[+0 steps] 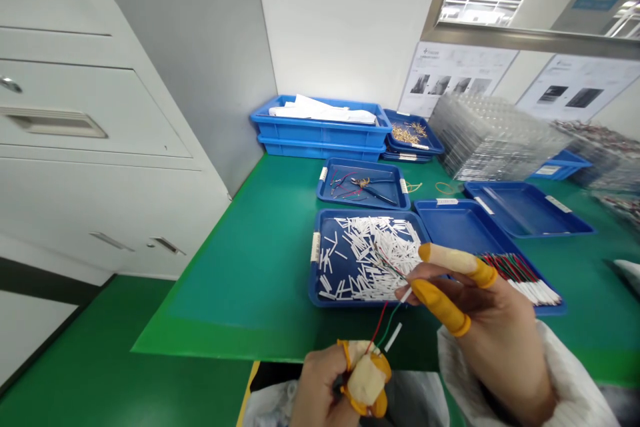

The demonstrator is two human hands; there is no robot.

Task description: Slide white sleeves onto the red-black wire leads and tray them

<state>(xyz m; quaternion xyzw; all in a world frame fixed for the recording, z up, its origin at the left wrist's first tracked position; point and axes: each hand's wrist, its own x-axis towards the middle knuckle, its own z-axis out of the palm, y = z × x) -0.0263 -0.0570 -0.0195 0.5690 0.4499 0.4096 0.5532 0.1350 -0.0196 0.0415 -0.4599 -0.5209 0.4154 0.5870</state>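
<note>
My left hand (345, 380), wearing yellow and beige finger cots, is pinched shut on the lower end of a thin red, green and white wire bundle (385, 320). My right hand (470, 307), also in finger cots, pinches the upper part of the same wires and a small white tube (406, 295) on them. Both hands hover at the near edge of the green table (240, 267), just in front of a blue tray (316, 280) filled with several short white tubes (380, 253).
To the right, a blue tray (453, 223) holds finished red-green wires with white tubes (525, 277). Further back stand a tray with pliers and wires (365, 185), stacked blue bins (320, 130), clear plastic trays (493, 137) and an empty blue tray (525, 207). White cabinets (75, 147) stand left.
</note>
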